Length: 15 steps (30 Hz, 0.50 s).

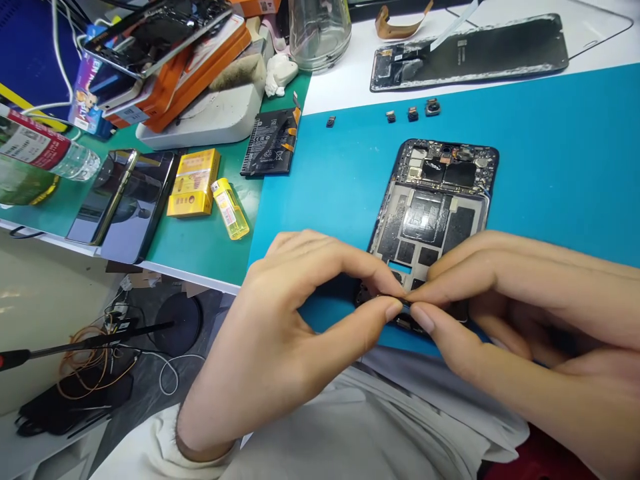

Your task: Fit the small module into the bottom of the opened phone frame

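Note:
An opened phone frame (434,217) lies on the blue mat, its circuit board (447,165) exposed at the far end and its battery bay bare. Over its near end, my left hand (310,313) and my right hand (520,313) meet fingertip to fingertip. Thumb and forefinger of each are pinched on a small dark part (404,302) between them. Most of that part is covered by the fingers, so its kind does not show. The hands also hide the near end of the frame.
Several small camera modules (413,114) lie beyond the frame. A removed battery (271,142) is at the mat's left edge, near a yellow lighter (231,209) and yellow box (194,183). A phone screen (470,53) lies at the back. A glass jar (320,33) stands behind.

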Each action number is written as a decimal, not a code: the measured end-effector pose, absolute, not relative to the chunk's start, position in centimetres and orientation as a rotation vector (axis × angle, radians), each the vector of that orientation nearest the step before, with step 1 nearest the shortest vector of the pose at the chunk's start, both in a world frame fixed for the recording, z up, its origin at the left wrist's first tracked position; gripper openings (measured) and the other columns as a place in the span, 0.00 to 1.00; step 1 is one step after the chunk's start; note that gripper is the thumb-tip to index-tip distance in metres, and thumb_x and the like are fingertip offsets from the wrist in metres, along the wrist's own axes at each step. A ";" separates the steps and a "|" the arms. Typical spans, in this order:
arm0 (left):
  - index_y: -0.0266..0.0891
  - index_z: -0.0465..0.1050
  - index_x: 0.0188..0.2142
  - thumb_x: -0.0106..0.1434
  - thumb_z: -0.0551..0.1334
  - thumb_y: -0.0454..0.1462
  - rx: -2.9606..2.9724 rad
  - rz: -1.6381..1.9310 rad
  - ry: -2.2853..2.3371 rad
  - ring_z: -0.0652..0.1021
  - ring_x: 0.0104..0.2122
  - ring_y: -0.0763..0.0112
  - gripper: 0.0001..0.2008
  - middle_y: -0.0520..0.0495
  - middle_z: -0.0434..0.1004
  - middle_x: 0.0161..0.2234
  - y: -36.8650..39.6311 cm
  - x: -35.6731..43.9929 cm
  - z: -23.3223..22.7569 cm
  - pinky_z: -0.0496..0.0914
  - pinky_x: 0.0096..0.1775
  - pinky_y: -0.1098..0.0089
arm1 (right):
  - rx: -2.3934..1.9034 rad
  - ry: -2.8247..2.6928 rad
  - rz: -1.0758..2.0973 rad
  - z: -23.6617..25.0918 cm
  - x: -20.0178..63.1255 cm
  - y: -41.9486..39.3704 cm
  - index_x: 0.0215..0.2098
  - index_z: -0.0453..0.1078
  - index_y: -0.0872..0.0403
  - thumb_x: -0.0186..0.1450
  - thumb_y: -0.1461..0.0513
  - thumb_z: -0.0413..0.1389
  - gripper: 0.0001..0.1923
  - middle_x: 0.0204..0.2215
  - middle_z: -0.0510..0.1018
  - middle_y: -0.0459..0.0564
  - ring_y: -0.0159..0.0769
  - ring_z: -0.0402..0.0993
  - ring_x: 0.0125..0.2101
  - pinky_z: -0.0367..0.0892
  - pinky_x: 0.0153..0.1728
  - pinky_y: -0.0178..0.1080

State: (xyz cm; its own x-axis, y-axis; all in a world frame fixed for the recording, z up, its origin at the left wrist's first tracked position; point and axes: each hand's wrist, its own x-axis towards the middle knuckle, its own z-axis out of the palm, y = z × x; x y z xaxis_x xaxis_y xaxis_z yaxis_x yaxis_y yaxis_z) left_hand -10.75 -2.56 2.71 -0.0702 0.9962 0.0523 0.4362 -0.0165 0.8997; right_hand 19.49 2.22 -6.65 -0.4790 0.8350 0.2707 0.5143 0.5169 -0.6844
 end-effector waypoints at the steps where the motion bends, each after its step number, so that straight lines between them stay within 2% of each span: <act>1: 0.53 0.89 0.47 0.81 0.81 0.34 1.526 1.047 1.581 0.90 0.49 0.71 0.09 0.68 0.97 0.46 -2.6 -10.7 2.7 0.79 0.64 0.57 | -1.094 -2.174 0.710 -6.6 19.5 2.3 0.50 0.91 0.37 0.81 0.26 0.70 0.28 0.38 0.81 0.54 0.53 0.89 0.42 0.85 0.30 0.42; 15: 0.51 0.90 0.46 0.82 0.78 0.33 1.548 1.050 1.643 0.92 0.48 0.73 0.08 0.66 0.97 0.45 -2.5 -10.4 3.0 0.81 0.63 0.61 | -1.059 -2.266 0.781 -4.2 18.8 5.5 0.51 0.92 0.37 0.83 0.26 0.70 0.28 0.39 0.83 0.53 0.52 0.91 0.42 0.85 0.30 0.40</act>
State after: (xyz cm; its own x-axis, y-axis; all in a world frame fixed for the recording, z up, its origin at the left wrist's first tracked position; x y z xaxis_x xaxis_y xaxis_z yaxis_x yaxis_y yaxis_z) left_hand -10.35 -2.51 2.98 -0.1012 0.9923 0.0707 0.4809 -0.0134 0.8767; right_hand 18.79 5.51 -4.15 -0.5619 0.8012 0.2056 0.5042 0.5288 -0.6828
